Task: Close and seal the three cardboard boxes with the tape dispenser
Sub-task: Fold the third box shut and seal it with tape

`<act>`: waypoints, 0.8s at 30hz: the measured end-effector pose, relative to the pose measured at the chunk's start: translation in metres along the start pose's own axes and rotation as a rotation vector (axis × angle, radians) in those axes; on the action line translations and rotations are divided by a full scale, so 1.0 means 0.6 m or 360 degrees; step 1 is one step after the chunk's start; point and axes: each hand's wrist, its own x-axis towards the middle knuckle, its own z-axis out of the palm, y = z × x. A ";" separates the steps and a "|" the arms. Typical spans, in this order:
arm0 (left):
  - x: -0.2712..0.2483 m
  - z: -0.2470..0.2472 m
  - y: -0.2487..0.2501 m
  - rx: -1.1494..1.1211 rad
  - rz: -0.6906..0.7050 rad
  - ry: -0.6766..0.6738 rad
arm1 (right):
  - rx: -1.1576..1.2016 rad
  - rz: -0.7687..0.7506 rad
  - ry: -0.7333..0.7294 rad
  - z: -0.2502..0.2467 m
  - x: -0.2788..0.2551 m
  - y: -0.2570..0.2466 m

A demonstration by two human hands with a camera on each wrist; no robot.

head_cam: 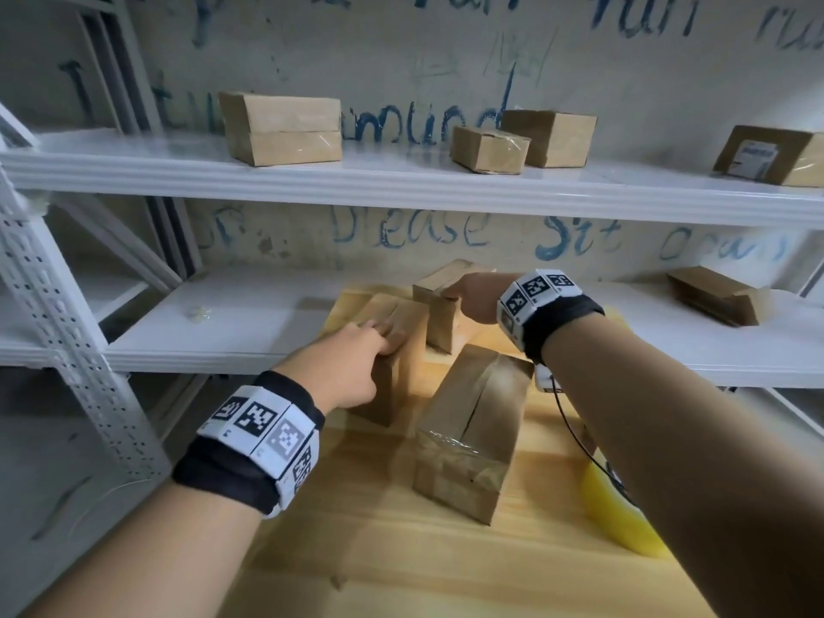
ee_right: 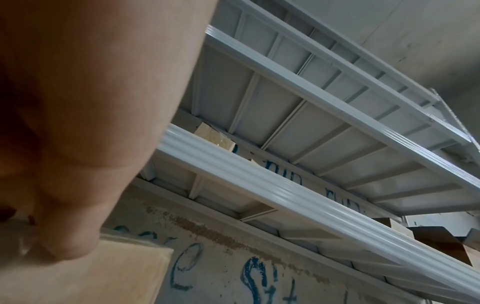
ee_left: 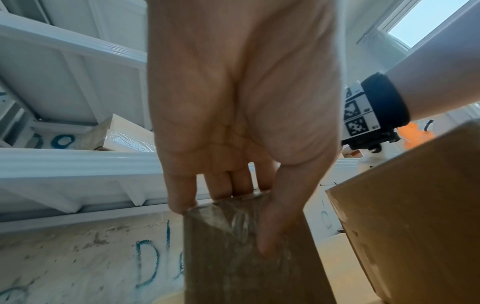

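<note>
Three brown cardboard boxes sit on a wooden table [head_cam: 401, 550]. My left hand [head_cam: 379, 336] grips the top of the left box [head_cam: 392, 385], which stands upright; its fingers go over the top edge and the thumb [ee_left: 270, 226] lies on the taped near face [ee_left: 233, 277]. At the table's far edge, the far box [head_cam: 439, 318] also stands upright, and my right hand [head_cam: 463, 294] grips its top. In the right wrist view the palm hides most of that box [ee_right: 116, 277]. The near box [head_cam: 472, 430] lies flat, flaps closed, with clear tape over its near end.
A yellow object [head_cam: 620, 519] lies at the table's right, partly behind my right forearm, beside a white device [head_cam: 546, 376] with a black cable. White metal shelves [head_cam: 401, 189] behind the table carry several other cardboard boxes [head_cam: 285, 131]. A painted wall stands behind.
</note>
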 end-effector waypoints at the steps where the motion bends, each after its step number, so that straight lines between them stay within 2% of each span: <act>1: 0.000 -0.002 0.001 0.0023 0.0003 0.0005 | 0.0005 0.0000 0.0014 0.002 -0.003 0.000; 5: 0.001 -0.010 -0.007 0.0163 -0.0047 -0.0058 | 0.0027 0.0007 0.0032 0.004 -0.029 0.005; 9: 0.001 -0.018 -0.039 0.0145 -0.0105 -0.0100 | 0.0038 -0.0011 0.0050 -0.001 -0.046 0.015; 12: 0.002 -0.014 -0.045 0.0136 -0.0107 -0.0108 | 0.0153 -0.0058 0.0157 -0.005 -0.045 0.012; 14: 0.003 -0.010 -0.040 0.0145 -0.0099 -0.0092 | 0.0179 -0.0099 0.0210 -0.005 -0.037 0.008; 18: 0.004 -0.007 -0.037 0.0109 -0.0110 -0.0038 | 0.0060 -0.0147 0.0151 -0.008 -0.013 -0.007; 24: 0.008 -0.001 -0.048 0.0020 -0.0104 0.0013 | -0.0090 0.0022 0.0112 0.002 0.037 -0.014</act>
